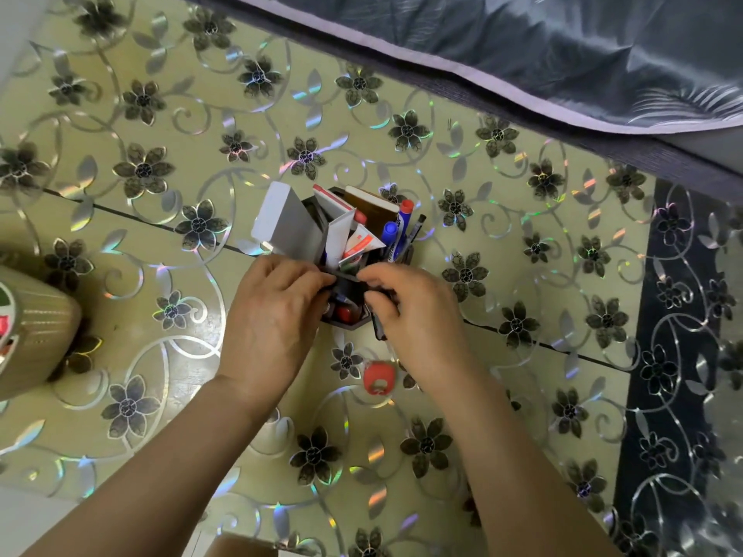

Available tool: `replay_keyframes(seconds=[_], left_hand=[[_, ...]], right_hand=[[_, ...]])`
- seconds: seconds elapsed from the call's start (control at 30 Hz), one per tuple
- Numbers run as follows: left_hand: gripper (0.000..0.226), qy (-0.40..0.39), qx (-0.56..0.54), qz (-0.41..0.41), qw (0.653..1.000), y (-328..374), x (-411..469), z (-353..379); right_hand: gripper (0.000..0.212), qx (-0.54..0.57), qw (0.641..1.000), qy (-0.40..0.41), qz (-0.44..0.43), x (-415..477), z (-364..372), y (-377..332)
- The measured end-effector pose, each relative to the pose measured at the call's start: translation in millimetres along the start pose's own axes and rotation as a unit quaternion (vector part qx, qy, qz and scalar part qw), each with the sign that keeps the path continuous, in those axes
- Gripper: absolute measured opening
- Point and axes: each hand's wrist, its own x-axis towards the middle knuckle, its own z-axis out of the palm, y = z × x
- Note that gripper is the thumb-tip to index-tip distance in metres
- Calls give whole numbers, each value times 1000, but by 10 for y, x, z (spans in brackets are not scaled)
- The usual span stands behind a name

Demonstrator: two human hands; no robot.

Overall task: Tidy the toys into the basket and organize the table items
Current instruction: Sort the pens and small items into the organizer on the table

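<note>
A dark desk organizer (349, 320) stands on the flower-patterned table (161, 126), stuffed with a white box (281, 223), a white tube (337, 235), a brown box (376, 207) and blue markers (396, 231). My left hand (273, 315) and my right hand (414, 315) both pinch the organizer's near rim, fingers closed on it. My right hand also covers a dark flat object (378, 327) at the organizer's right side. A small red ring-shaped piece (379, 377) lies on the table just below the organizer, between my wrists.
A beige ribbed basket (36, 327) with coloured toys inside stands at the left edge. A grey-blue bedspread (563, 54) runs along the table's far right side. A cardboard corner (241, 546) shows at the bottom edge.
</note>
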Motion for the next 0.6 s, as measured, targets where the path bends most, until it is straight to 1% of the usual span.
replay_keyframes(seconds=[0.07, 0.13, 0.17, 0.2, 0.27, 0.3, 0.37, 0.43, 0.53, 0.6], left_hand=[[16, -8, 5, -5, 1000, 5, -71, -13], [23, -18, 9, -15, 1000, 26, -149, -6], [26, -18, 7, -23, 1000, 39, -179, 0], [29, -16, 4, -31, 999, 56, -193, 6], [34, -13, 2, -46, 999, 75, -209, 10], [36, -13, 3, -46, 999, 95, -208, 20], [35, -10, 6, -48, 999, 103, -198, 27], [32, -6, 12, -45, 999, 100, -179, 30], [31, -6, 14, -47, 999, 88, -151, 36], [31, -2, 4, -58, 998, 79, -136, 25]], right_hand=[[27, 20, 999, 35, 10, -113, -67, 97], [27, -3, 996, 78, 35, -275, -89, 229], [29, -22, 995, 82, 60, -367, -75, 292], [31, -42, 993, 60, 93, -456, -33, 342], [30, -67, 988, -35, 133, -614, 148, 400], [29, -76, 986, -74, 128, -691, 258, 430], [34, -105, 984, -111, 90, -793, 480, 464], [38, -109, 986, -102, 68, -814, 603, 516], [25, -93, 989, -72, 91, -707, 533, 535], [16, -70, 990, -28, 117, -604, 344, 515]])
